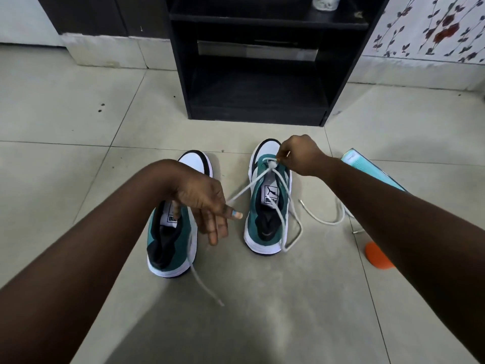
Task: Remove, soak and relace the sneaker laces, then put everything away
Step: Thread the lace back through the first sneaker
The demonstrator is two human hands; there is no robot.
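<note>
The limp, light lace (256, 181) wants pinching near its stiff tip, as the right hand (301, 153) does at the sneaker (270, 195) toe eyelets, left hand (203, 203) pinching the slack.

Head cam, looks fwd + down, close over floor (262, 298).

My left arm reaches in from the lower left, wrist bent downward, and my left hand (207, 206) hangs with its fingers pointing down, thumb and forefinger pinching a lace (246, 189). My right arm stretches farther forward from the right edge. My right hand (301, 153) is curled, its fingertips pinching the same lace at its far end.
</note>
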